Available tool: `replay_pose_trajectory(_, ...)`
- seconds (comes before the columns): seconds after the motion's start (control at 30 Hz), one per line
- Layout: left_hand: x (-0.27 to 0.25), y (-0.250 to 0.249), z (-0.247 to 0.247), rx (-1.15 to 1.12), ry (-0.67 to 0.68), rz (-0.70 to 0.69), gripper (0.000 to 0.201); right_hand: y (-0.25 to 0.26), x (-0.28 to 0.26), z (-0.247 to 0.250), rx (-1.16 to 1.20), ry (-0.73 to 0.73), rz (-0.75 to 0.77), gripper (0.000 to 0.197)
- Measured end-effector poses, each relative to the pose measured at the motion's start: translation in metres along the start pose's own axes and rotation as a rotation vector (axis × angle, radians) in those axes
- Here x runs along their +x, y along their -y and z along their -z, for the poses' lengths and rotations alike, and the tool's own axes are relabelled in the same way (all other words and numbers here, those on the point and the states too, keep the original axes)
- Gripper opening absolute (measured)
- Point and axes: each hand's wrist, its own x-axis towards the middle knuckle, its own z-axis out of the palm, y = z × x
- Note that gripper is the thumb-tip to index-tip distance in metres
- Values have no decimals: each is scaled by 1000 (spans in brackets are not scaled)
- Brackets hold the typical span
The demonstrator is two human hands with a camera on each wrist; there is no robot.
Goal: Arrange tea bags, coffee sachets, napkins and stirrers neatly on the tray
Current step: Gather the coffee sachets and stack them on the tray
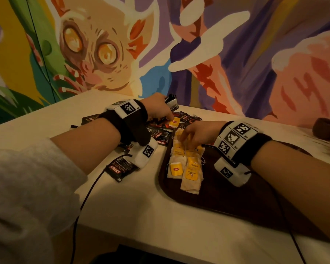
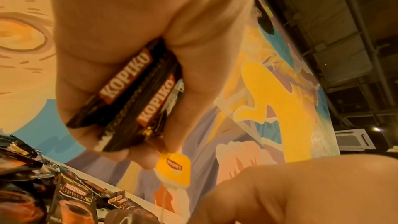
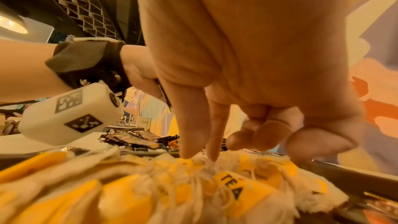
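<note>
A dark tray [image 1: 227, 197] lies on the white table, with several yellow-tagged tea bags [image 1: 185, 164] laid in rows on its left part. My right hand [image 1: 185, 139] reaches down onto the far tea bags [image 3: 226, 186]. Its thumb and forefinger tips [image 3: 189, 152] pinch a bunched tea bag, and the other fingers are curled. My left hand [image 1: 170, 119] is over the pile of black Kopiko coffee sachets [image 1: 160, 130]. It grips two sachets [image 2: 133, 91] in the palm and pinches a yellow Lipton tag [image 2: 174, 169] between thumb and finger.
One loose sachet [image 1: 120, 168] lies near the front left of the tray. A black cable [image 1: 88, 197] runs across the table toward me. A dark rounded object [image 1: 326, 128] sits at the far right by the painted wall, with blurred pale sticks [image 1: 328, 147] in front of it.
</note>
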Motion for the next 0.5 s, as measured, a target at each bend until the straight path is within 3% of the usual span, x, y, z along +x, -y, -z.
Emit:
replay_pose_trajectory(0.4,-3,6,5,-37,-9,-3,37,6,13,0,61,-14,-32,29)
replay_pose_trajectory(0.5,-3,5,6,-64,-7,-15,36,9,11,0,36,20,-45,35)
